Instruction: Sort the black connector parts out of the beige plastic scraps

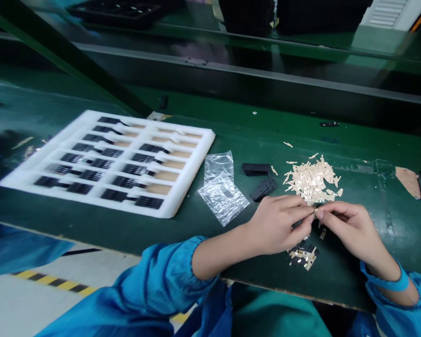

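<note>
My left hand (280, 222) and my right hand (349, 229) meet fingertip to fingertip over the green table. Both are closed in a pinch on a small pale piece (316, 211), mostly hidden by the fingers. Just beyond them lies a loose heap of thin cream-coloured slips (312, 180). Below my left hand, close to the table's front edge, is a smaller pile of black and gold-coloured flat pieces (304, 256). Two black blocks, one behind (255, 169) and one nearer (264, 188), rest left of the heap.
A white foam tray (192, 174) holding several black parts in slots stands at left. Clear plastic bags (223, 196) lie between it and the black blocks. A brown pointed scrap (408, 181) is at right. A green slanted bar (66, 56) crosses the upper left.
</note>
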The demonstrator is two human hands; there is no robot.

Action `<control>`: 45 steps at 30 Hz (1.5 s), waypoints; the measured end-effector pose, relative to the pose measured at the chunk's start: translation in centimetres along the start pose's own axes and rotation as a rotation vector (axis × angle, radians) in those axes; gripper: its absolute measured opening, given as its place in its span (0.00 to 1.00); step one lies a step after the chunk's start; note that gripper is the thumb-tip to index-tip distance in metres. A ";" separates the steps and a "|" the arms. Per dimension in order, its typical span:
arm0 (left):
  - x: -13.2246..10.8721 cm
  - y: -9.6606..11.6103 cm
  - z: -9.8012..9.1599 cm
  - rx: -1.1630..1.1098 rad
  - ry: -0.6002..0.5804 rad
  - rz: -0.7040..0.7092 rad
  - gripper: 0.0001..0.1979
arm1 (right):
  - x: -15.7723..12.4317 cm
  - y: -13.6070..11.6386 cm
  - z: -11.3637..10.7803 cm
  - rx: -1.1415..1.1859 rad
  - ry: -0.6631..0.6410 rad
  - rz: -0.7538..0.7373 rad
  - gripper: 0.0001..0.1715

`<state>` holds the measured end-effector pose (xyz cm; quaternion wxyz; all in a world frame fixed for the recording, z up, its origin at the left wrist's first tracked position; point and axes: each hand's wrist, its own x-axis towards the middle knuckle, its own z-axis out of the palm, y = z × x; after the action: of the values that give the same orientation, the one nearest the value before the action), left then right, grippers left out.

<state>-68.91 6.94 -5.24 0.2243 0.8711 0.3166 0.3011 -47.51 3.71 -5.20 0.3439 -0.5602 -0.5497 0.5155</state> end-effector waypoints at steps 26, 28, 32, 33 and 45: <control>1.0 -0.8 0.2 -0.810 -0.127 -0.570 0.08 | 0.1 -0.9 -0.5 -0.080 -0.077 -0.011 0.14; 0.9 -0.9 0.4 -0.810 -0.110 -0.559 0.07 | 0.1 -0.8 -0.4 -0.105 -0.066 -0.032 0.13; 0.8 -0.8 0.6 -0.644 0.030 -0.491 0.06 | 0.0 -0.4 -0.3 -0.242 0.131 -0.164 0.07; 0.8 -0.7 0.6 -0.586 0.060 -0.456 0.05 | 0.0 -0.3 -0.3 -0.273 0.163 -0.197 0.07; 0.2 -0.6 1.1 -0.411 0.080 -0.139 0.06 | -0.2 0.0 0.6 -0.206 0.070 -0.209 0.12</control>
<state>-68.33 7.33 -6.29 0.4046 0.7705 0.3167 0.3772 -48.01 3.37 -5.25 0.3555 -0.5499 -0.6428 0.3976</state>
